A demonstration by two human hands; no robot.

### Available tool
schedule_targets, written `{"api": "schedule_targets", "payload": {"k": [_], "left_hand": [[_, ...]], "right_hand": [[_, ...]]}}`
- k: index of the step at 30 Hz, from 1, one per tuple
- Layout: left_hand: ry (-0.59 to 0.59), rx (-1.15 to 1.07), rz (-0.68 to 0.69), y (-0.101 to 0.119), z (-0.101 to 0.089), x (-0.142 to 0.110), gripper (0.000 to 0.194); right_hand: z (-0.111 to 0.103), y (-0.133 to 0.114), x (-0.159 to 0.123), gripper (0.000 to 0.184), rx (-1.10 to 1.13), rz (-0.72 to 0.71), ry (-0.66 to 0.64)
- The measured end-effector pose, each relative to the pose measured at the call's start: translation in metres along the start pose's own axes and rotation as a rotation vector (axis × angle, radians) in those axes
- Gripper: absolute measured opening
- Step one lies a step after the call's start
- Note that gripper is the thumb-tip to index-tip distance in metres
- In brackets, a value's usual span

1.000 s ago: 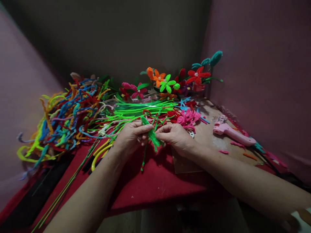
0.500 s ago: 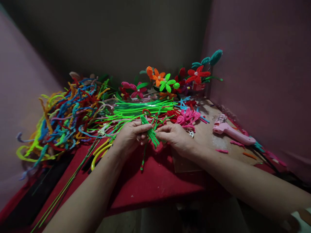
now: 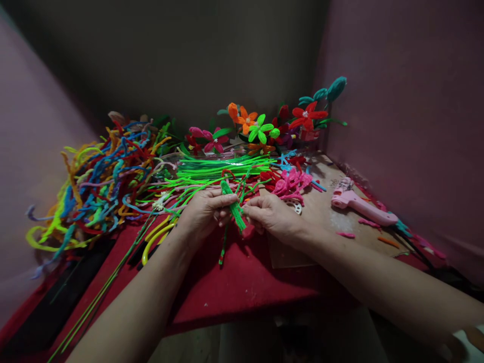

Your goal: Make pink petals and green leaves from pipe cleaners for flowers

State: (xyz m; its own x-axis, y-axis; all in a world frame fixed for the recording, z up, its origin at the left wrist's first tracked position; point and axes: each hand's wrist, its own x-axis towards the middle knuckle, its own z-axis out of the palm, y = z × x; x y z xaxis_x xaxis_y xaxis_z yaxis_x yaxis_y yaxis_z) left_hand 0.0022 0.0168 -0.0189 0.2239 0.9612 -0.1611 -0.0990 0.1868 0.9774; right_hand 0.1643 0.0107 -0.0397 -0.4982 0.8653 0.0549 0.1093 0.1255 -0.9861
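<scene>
Left hand (image 3: 200, 212) angled in over red counter (image 3: 242, 287), thumb on top, fingers clamped on green fuzzy piece (image 3: 236, 216); right hand (image 3: 276, 214) opposite, fingers pinching its edge

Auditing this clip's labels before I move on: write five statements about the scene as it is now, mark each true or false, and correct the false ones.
1. The left hand holds a green fuzzy piece. True.
2. The right hand lies flat on the red cloth. False: its fingers are bent, pinching at the green fuzzy piece's edge.
3. The pink tool lies left of both hands. False: it lies to their right.
4. A red flower stands at the back right. True.
5. The tangled multicoloured pile is on the left side. True.
</scene>
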Motion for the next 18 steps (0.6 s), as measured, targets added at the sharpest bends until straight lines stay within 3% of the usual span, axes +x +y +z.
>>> {"api": "schedule_targets", "payload": {"k": [14,18], "left_hand": [[0.011,-0.006,-0.015,0.0008,0.0031,-0.0002,0.024],[0.027,0.000,-0.014,0.0007,0.0053,-0.0006,0.025]], "right_hand": [[0.0008,-0.0041,-0.0014,0.026,0.164,0.089,-0.083],[-0.0003,-0.0021,0.0000,0.026,0.202,0.033,-0.025]]}}
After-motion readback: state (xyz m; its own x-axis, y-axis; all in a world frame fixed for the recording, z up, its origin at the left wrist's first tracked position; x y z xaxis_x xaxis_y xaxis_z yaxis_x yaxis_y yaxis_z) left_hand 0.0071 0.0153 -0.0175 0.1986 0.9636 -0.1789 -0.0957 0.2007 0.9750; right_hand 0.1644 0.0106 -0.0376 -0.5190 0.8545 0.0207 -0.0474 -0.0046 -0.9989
